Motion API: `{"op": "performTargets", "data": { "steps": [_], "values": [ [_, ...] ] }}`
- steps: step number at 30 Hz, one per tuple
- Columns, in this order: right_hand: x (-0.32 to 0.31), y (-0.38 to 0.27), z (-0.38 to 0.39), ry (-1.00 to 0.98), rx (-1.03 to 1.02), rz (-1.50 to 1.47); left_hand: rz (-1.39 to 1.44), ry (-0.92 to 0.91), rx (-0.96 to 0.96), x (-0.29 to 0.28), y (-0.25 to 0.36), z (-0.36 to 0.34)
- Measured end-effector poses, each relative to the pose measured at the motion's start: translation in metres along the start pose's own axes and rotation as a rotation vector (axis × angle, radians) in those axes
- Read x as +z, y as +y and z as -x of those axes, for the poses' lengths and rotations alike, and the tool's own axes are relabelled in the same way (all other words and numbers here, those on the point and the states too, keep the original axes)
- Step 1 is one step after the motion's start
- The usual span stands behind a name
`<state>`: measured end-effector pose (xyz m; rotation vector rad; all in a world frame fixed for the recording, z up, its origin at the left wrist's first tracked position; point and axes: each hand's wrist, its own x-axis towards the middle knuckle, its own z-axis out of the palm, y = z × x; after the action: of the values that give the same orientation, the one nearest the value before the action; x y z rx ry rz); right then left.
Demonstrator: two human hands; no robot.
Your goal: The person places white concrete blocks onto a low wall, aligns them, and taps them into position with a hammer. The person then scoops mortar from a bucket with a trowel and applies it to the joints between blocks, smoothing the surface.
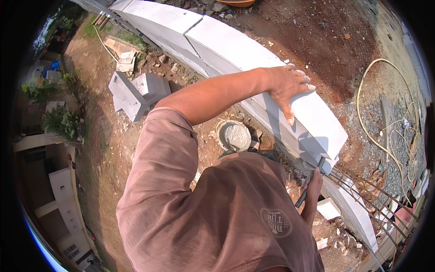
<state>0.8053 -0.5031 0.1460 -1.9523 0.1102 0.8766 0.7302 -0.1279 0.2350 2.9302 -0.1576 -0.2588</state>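
Observation:
My left hand (289,87) lies on top of a white wall block (324,120), its fingers stretched out and dusted white. The arm reaches across the wall from the left. Lower down, beside the end of this block, my right hand (313,183) is closed around a dark rod-like tool handle (321,164). The handle stands tilted close to the block's edge; what sits at its ends I cannot make out. A shadow-like grey patch covers the block's face near it. Between my body and the wall stands a bucket (237,136) of wet grey mortar.
More white blocks (231,43) continue the wall toward the upper left. Loose grey blocks (136,93) lie on the dirt at left. Reinforcing bars (362,195) jut beside the wall at lower right, above another white block course (353,208). A hose (360,97) loops over gravel.

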Motion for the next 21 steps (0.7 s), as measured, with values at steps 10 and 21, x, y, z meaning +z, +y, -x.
{"op": "performTargets", "data": {
  "steps": [10, 21],
  "values": [
    [-0.029, 0.004, -0.024, 0.082, -0.077, -0.035, -0.135, -0.278, -0.056, -0.029, 0.007, -0.007],
    [-0.008, 0.01, -0.023, 0.109, -0.094, -0.137, -0.113, -0.3, -0.036, -0.027, 0.004, -0.011]
  ]
}}
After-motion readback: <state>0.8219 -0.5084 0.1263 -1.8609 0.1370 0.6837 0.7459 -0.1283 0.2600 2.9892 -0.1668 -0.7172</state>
